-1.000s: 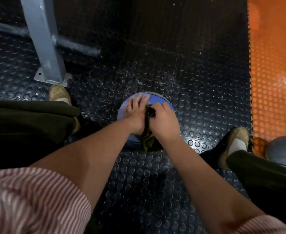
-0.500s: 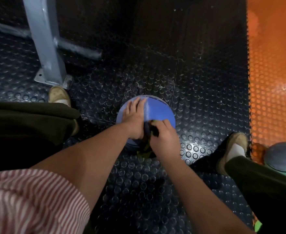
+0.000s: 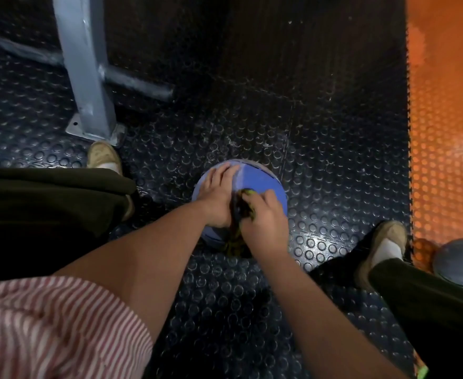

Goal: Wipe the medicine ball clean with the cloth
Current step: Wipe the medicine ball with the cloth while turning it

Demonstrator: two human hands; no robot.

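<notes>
A black studded rubber floor (image 3: 334,127) fills most of the frame, and an orange strip (image 3: 449,119) of the same studded pattern runs down the right edge. Dark trousers (image 3: 47,203) cover the left leg at middle left; the other leg enters at lower right. A red-and-white striped sleeve (image 3: 55,329) sits in the lower left corner, and two bare forearms reach from the bottom towards the centre.

At upper left stands a grey metal post (image 3: 85,72) on a bolted foot plate, with a grey bar (image 3: 137,83) lying behind it.

The ball (image 3: 263,184) – blue, with a pale seam down its top – rests on the floor at the centre of the frame, between the feet. A grey ball (image 3: 460,262) lies at the lower right edge, where black floor meets orange. A tan shoe (image 3: 103,155) shows just below the post's foot, and another (image 3: 383,244) at right, near the grey ball.

The left hand (image 3: 216,198) lies flat on the ball's upper left side, its fingers (image 3: 219,173) straight and spread against the blue. The right hand (image 3: 266,222) sits on the near side of the ball, fingers (image 3: 266,196) curled round the cloth (image 3: 241,212) – a dark, yellow-green bunch pressed against the ball between the two hands, with a tail hanging down towards the floor.
</notes>
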